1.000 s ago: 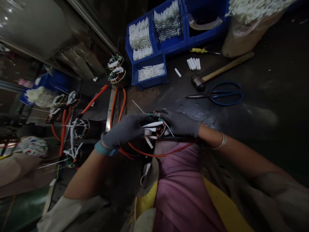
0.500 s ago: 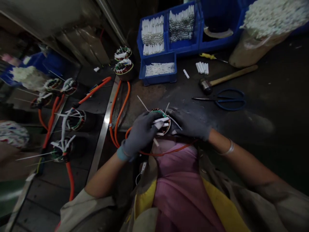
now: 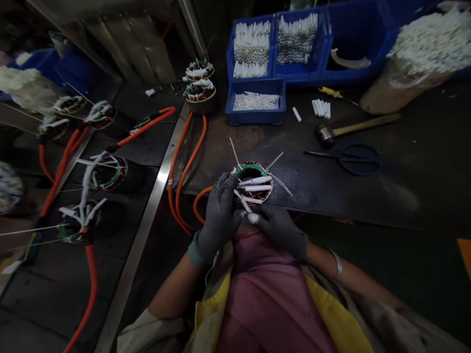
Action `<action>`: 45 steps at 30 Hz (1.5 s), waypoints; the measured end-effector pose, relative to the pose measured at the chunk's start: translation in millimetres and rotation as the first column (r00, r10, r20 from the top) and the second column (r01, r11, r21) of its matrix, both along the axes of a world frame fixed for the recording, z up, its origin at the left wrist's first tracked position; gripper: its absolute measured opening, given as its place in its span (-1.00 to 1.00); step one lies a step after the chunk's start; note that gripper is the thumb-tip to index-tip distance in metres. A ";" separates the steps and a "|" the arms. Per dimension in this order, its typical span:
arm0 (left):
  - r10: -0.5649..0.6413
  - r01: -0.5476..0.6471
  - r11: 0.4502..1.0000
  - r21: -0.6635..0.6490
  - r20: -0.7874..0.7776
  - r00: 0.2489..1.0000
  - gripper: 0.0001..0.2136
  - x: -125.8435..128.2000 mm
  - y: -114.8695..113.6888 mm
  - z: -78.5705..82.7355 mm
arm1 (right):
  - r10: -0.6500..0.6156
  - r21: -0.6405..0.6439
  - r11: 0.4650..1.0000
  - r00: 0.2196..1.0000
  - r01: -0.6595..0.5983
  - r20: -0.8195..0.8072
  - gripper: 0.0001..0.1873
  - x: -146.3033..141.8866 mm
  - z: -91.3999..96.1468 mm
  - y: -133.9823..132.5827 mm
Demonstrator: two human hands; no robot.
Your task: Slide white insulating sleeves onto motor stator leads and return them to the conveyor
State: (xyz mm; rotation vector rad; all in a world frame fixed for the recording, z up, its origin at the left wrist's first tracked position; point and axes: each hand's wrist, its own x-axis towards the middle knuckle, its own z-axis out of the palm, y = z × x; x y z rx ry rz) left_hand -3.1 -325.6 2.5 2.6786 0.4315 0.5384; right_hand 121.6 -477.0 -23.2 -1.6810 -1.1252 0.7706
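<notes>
Gloved left hand (image 3: 219,220) gripped wound stator (image 3: 253,170) at desk (image 3: 331,196) edge; right fingers (image 3: 267,215) pinched white sleeve (image 3: 253,218) at near rim.

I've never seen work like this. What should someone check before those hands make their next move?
1. Hold on the work: the left hand is closed on the wound coil ring. Ok.
2. Right hand: it is right by a white sleeve end, but whether it is holding it is unclear. Cannot tell.
3. Hand protection: grey gloves cover both hands. Ok.
4. White sleeves: several lie across the ring, but how firmly they sit is unclear. Cannot tell.
5. Orange cable: it loops behind the left hand, and any snag would be hidden. Cannot tell.
6. Tools: the blue-handled scissors lie on the bench, away from the hands. Ok.
</notes>
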 end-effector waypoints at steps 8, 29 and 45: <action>-0.026 0.027 1.000 0.000 0.054 0.998 -0.27 4.4 8.8 -15.1 | -0.108 0.069 0.994 0.813 0.083 0.572 -0.69 0.0 21.6 -6.9; -0.360 0.315 0.909 -0.272 -0.134 0.923 -0.47 45.1 49.3 32.7 | 0.131 -0.157 0.985 0.884 -0.067 0.449 -0.86 97.8 61.6 16.3; -0.218 0.160 0.946 -0.281 -0.188 0.958 -0.69 78.5 12.2 56.0 | -0.043 0.163 0.959 0.446 -0.233 0.894 -0.67 126.6 15.9 -33.0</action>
